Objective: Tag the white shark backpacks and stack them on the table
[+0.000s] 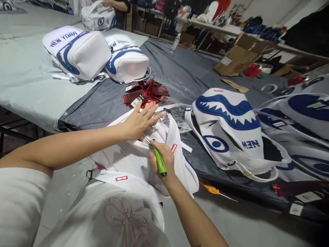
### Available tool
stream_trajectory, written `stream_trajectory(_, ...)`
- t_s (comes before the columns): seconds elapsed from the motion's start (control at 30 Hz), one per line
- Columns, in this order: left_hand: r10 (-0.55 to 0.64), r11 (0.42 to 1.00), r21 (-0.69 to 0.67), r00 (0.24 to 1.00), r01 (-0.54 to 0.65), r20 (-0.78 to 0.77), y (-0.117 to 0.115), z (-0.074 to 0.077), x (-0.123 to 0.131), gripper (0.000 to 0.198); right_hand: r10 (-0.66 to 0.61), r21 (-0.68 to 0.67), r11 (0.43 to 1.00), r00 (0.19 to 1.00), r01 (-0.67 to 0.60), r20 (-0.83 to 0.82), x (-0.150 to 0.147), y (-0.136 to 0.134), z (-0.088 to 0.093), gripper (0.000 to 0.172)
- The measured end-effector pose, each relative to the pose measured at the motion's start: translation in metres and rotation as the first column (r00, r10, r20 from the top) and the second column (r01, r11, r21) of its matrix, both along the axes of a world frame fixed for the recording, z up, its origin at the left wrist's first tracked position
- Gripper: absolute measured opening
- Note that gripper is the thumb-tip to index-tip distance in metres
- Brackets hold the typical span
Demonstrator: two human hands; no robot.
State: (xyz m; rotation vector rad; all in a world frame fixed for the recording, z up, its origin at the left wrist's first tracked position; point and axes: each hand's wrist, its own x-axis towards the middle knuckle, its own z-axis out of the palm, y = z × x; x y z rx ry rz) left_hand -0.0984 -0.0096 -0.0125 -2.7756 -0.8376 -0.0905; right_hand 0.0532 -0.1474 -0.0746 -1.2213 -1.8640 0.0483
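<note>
Left hand (140, 120): grip open, fingers spread, palm pressed flat on the white backpack (128, 154).

Right hand (162, 158): grip closed round the green-handled tool (160, 164). Its thin metal tip lies against the backpack fabric, just below the left palm. Kind of tool not clear.

White backpack lies at the near edge of the desk (180, 75), partly over the person's lap, back panel up and perforated. A small red label (174, 148) sits on it beside the right hand, and a second red label (121, 178) on a strap nearer the body. Writing on both is too small to read.

Just beyond the left fingertips is a heap of red hang tags (149, 93) with white price stickers, print illegible.

To the right lies a shark-face backpack (226, 127): blue toothed mouth, blue eye, "NEW" seen upside down. More of the same design are piled farther right.

Far left, on a lighter grey cover, a stuffed backpack (77, 51) reads "NEW YORK" in white on blue. A second stuffed backpack (127, 60) stands touching it, its lettering only partly legible.

An orange-handled tool (212, 188) lies at the desk edge, right of the right forearm.

At the top edge another person's hands work on a further white bag (99, 15). A clear bottle (175, 43) and cardboard boxes (236, 55) lie at the back.
</note>
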Motion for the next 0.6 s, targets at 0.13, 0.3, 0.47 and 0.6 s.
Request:
stream_trajectory(0.13, 0.048, 0.999, -0.007, 0.999, -0.048, -0.013, 0.002, -0.007, 0.005, 0.114, 0.013, -0.070, 0.997, 1.000, -0.013, -0.005, 0.006, 0.013, 0.000, 0.031)
stream_trajectory(0.3, 0.028, 0.999, -0.045, 0.999, -0.026, 0.039, 0.006, -0.010, 0.006, 0.090, -0.226, -0.185, 0.959, 0.973, 0.215, -0.042, 0.022, 0.023, 0.006, 0.036)
stream_trajectory(0.47, 0.099, 0.988, -0.129, 0.991, -0.087, 0.091, 0.014, -0.016, 0.007, 0.098, -0.239, -0.128, 0.960, 0.966, 0.251, 0.102, 0.028, 0.034, 0.024, 0.020)
stream_trajectory(0.6, 0.164, 0.971, -0.184, 0.985, -0.151, 0.056, 0.019, -0.016, 0.010, 0.098, -0.135, -0.296, 0.942, 0.986, 0.157, 0.094, 0.022, 0.037, 0.038, 0.038)
